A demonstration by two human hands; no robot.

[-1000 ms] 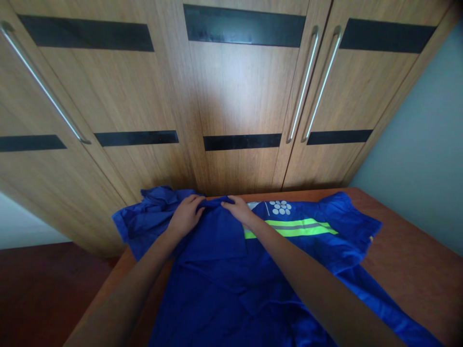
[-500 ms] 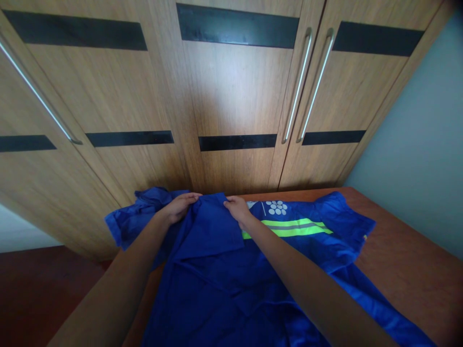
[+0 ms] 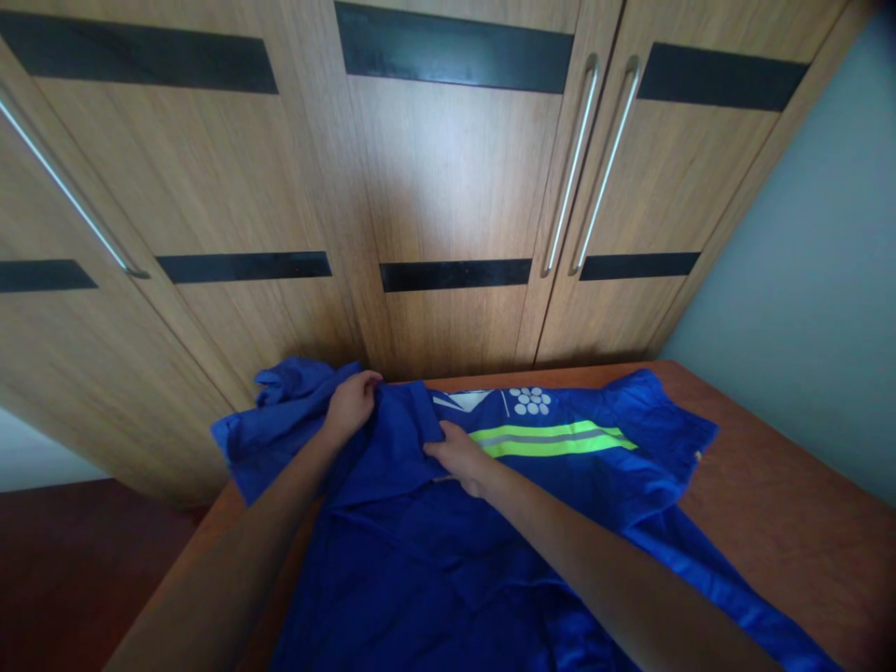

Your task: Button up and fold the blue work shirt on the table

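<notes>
A blue work shirt (image 3: 420, 551) with a yellow-green reflective stripe (image 3: 553, 437) and a white dot logo lies spread on a brown table (image 3: 791, 523). My left hand (image 3: 350, 403) is closed on the cloth near the far left shoulder of the shirt. My right hand (image 3: 458, 457) grips the edge of a folded blue flap in the middle, just left of the stripe. A bunched sleeve (image 3: 287, 411) hangs off the table's far left corner.
Wooden wardrobe doors (image 3: 455, 187) with black bands and long metal handles (image 3: 581, 168) stand right behind the table. A grey wall (image 3: 826, 280) rises on the right. Dark red floor (image 3: 63, 569) shows at the lower left.
My right hand has slid toward me along the flap's edge, uncovering more of the stripe and collar. My left hand stays at the far left shoulder.
</notes>
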